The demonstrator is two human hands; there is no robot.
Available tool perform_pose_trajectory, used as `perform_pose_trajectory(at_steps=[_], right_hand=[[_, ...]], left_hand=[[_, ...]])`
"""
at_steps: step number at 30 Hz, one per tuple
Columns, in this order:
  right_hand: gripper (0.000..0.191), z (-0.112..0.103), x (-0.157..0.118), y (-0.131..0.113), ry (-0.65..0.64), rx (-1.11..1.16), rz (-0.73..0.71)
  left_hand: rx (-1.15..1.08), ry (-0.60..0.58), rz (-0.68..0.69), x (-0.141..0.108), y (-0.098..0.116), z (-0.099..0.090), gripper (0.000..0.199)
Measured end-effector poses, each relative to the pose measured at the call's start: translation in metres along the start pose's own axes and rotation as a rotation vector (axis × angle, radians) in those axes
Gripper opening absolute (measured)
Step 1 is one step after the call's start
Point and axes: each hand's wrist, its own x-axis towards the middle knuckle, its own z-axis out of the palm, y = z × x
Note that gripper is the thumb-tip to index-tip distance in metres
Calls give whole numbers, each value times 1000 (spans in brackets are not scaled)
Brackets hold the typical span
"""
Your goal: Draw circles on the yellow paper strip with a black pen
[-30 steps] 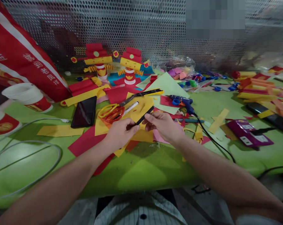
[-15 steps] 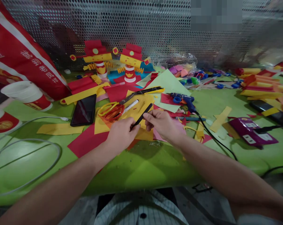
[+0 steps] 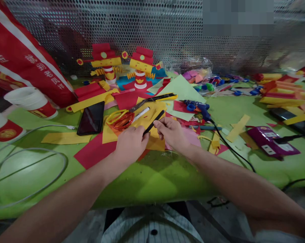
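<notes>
"Where are the person's hands?"

"Close together over the table's middle. The left hand (image 3: 132, 143) is curled, pinching the lower end of a slim black stick (image 3: 154, 122) between thumb and fingers. The right hand (image 3: 172, 133) has its thumb and fingertips drawn together against the stick's side; whether they grip it or only touch it, one cannot tell. The stick slants upward, its far end bare."

"And beneath?"

"A yellow sheet (image 3: 156, 106), with a white marker (image 3: 141, 114) and scissors (image 3: 123, 123) with yellow and orange-red loops. A red sheet (image 3: 95, 152) juts out on the left, near a dark phone (image 3: 91, 118)."

"What is the surface like?"

"A glossy green table (image 3: 155, 189) with a rounded front edge, catching light and strewn with paper scraps. To the right lie a blue glue gun (image 3: 201, 108), its black cord trailing, and a purple power strip (image 3: 271, 143) with something plugged in."

"Farther out?"

"On the left, paper cups (image 3: 42, 104) stand beside a big red bag (image 3: 38, 64). Two red-and-yellow paper figures (image 3: 141, 65) stand upright toward the back."

"And the room?"

"Dim. A grey perforated metal screen (image 3: 162, 37) rises behind the table, and a grey floor (image 3: 84, 227) shows below its front edge."
</notes>
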Motion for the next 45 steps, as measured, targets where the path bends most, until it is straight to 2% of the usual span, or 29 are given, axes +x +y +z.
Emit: perform_pose_trajectory(at_steps=[7,9,13,17,19,26,30,37,45], right_hand=[[28,2,1,5,-6,93,-14],[28,2,2,7,-15,156,-11],[25,-4,6,8,-30,301,16],[31,-8,7,5,-81,357,76],[31,-8,6,5,-99,359,92],[29,-10,7,9,-143,329,146],[32,-11,6,9,-152,343,167],[35,-3,7,13,-151,494,187],[38,3,8,14,-120,491,127]], left_hand=[[18,32,1,2,0,-1,19],[-63,21,-45,5,-2,-3,19],[-362,-8,-123,9,-8,-11,22],[-478,-72,-110,10,-11,-16,26],[-465,-95,-84,9,-10,-16,25],[-224,-43,-48,7,-5,-10,18],[-277,-61,-62,7,-5,-11,19],[-441,-92,-74,9,-9,-9,23],[-448,-54,-78,7,-5,-7,23]])
